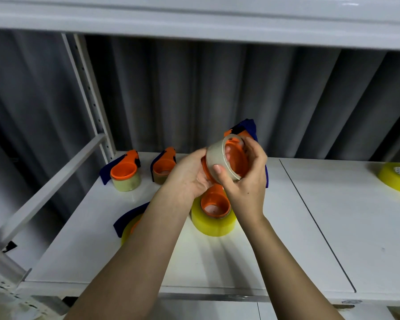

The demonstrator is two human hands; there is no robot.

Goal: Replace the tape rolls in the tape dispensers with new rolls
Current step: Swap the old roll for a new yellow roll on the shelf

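Observation:
Above the white shelf I hold an orange and blue tape dispenser. My left hand grips it from below and behind. My right hand is closed around a nearly used-up roll, a thin cardboard ring, which sits partly over the dispenser's orange hub. Under my hands a dispenser with a thick yellow roll rests on the shelf. My left forearm partly hides another dispenser with a yellow roll.
Two more dispensers stand at the back left, one with a pale roll and one with a thin brown roll. A loose yellow roll lies at the far right. A grey metal upright rises at left; another shelf hangs overhead.

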